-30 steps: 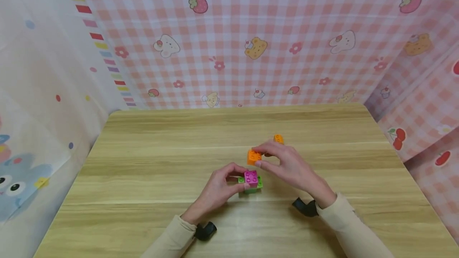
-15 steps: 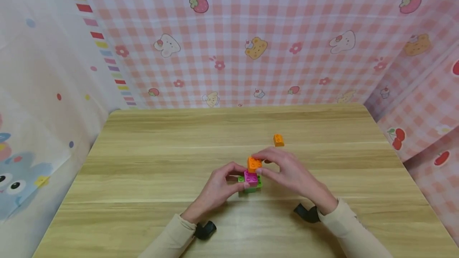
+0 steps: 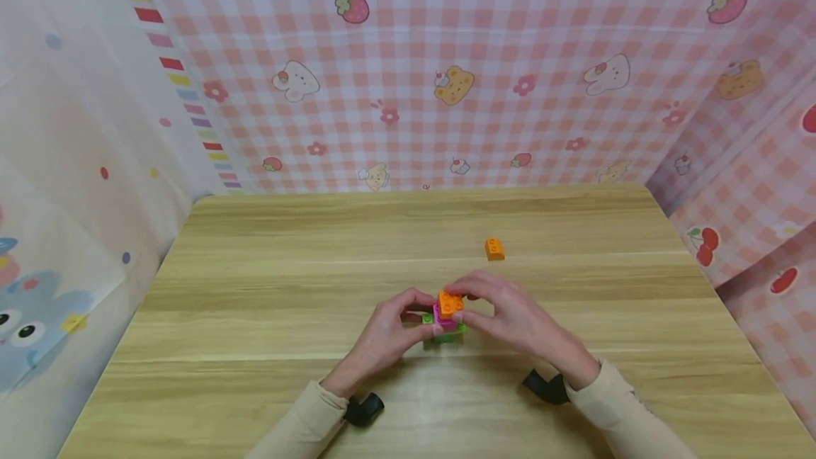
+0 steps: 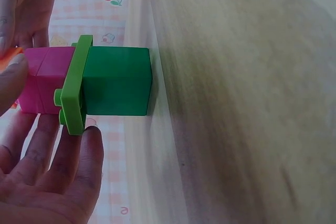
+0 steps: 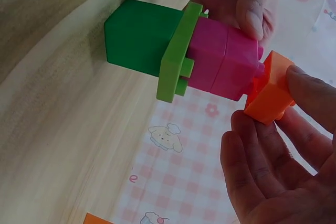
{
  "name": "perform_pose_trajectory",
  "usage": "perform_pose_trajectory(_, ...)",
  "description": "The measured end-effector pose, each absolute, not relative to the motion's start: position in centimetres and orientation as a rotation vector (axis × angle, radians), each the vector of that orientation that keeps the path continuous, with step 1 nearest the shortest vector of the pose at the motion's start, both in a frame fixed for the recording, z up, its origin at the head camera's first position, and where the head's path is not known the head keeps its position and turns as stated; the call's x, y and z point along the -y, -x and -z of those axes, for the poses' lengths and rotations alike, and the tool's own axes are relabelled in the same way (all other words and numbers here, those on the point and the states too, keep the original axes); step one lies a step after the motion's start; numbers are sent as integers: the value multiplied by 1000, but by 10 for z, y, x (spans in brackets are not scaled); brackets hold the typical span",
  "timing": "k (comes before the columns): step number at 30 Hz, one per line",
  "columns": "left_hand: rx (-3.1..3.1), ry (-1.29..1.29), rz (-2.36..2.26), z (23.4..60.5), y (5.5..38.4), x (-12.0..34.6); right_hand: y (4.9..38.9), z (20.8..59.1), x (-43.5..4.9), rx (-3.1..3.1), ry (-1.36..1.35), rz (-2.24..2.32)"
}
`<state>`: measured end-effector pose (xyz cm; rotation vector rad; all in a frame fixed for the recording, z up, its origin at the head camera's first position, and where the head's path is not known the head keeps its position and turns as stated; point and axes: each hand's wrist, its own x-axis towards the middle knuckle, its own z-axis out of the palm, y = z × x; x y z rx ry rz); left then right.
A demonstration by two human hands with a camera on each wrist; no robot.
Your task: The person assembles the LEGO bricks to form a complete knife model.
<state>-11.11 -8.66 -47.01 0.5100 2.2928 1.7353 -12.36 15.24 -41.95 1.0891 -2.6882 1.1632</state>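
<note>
The orange brick (image 5: 272,87) is sitting lower and nearer than a second ago, leaning over the studs of the pink bricks (image 5: 223,59) with the right hand (image 3: 510,309) pinching it. From the left, the left hand (image 3: 390,323) is gripping the pink bricks, above a lime plate (image 5: 176,56) and green brick (image 5: 139,36) standing on the table (image 3: 287,268). Farther right, an orange block (image 3: 494,249) is lying before the checked cloth (image 3: 382,41).

The right grip (image 5: 294,187) pinches a tilted orange block (image 5: 270,90). Pink blocks (image 5: 210,51) are near the grip; a dark green block (image 5: 139,38) is farther away.
</note>
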Motion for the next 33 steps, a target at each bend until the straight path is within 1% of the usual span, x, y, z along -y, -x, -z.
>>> perform_pose_trajectory(15, -2292, -509, -1734, 469, 111, 85, 123, 422, -149, 2720, -1113, -1177)
perform_pose_trajectory(28, -2464, -610, -1597, 465, 113, 87, 125, 418, -148, 2668, -1243, -993)
perform_pose_trajectory(33, -2494, -628, -1561, 465, 113, 88, 127, 421, -150, 2656, -1262, -1043)
